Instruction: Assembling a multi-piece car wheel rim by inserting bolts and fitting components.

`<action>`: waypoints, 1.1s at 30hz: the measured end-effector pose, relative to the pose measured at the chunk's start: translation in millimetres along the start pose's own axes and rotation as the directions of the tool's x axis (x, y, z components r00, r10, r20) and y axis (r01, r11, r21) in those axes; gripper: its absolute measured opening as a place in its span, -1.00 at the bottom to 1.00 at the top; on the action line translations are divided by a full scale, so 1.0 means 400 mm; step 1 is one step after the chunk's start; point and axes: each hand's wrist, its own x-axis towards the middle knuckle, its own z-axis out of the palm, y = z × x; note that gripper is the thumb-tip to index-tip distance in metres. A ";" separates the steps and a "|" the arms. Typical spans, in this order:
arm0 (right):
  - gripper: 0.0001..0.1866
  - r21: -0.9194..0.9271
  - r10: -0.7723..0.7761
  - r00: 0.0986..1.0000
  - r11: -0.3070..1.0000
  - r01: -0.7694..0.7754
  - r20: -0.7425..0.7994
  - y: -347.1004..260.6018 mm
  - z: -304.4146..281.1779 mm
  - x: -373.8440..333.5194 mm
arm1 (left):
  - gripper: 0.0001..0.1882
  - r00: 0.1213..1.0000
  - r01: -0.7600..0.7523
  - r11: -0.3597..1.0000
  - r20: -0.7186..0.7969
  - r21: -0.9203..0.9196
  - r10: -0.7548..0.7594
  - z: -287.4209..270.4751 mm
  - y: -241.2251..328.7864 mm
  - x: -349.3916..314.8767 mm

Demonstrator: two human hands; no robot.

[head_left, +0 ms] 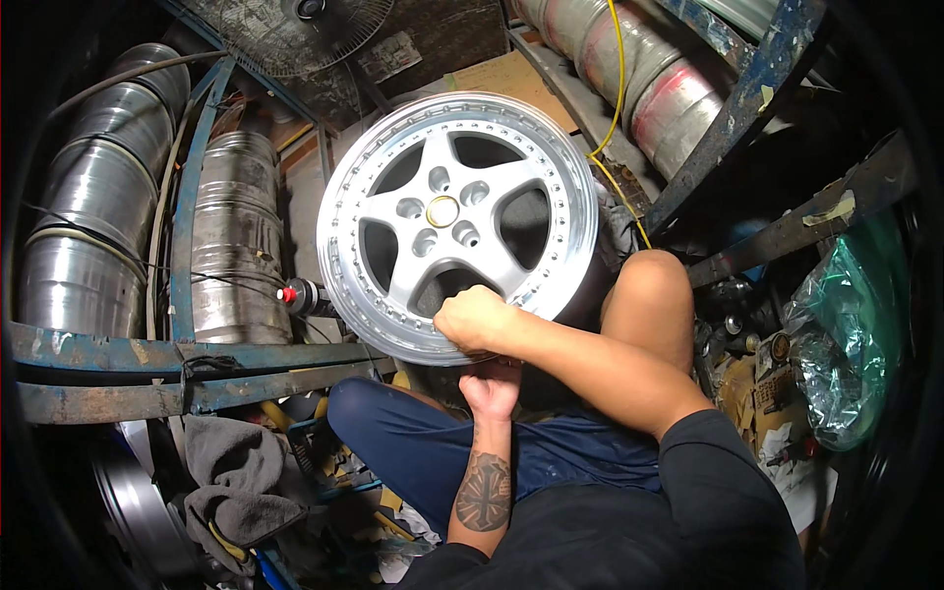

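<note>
A silver five-spoke wheel rim [383, 211] with a polished lip and a ring of small bolts stands tilted in front of me. Its centre cap [442, 211] is white with a gold edge. At the rim's lower edge, my right hand [477, 320] is closed in a fist against the bolt ring; whatever it grips is hidden by the fingers. Just below, my left hand [490, 390] reaches palm up beneath the lip. The rim and shadow hide most of its fingers. The left forearm is tattooed.
Metal barrel stacks [93, 206] stand left behind a blue steel frame [187, 221]; more barrels [678, 108] lie at the upper right by a yellow cable [619, 74]. A fan [305, 29] is at the back. Grey cloth [236, 462] hangs lower left, a green plastic bag [851, 334] right.
</note>
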 end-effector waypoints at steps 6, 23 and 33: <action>-0.81 -0.040 0.026 1.000 0.999 -0.027 -0.013 -0.002 0.013 0.004 | -0.61 0.990 -0.039 0.995 -0.132 0.093 0.051 0.006 0.002 -0.001; -0.77 -0.029 0.011 0.998 1.000 -0.009 0.069 -0.004 -0.010 -0.004 | -0.61 1.000 0.008 1.000 0.008 0.004 -0.008 0.015 0.011 0.003; -0.84 -0.114 0.002 1.000 0.993 -0.004 -0.023 -0.011 0.018 -0.005 | -0.55 0.890 -0.037 0.999 -0.454 -0.006 0.030 0.080 0.004 -0.006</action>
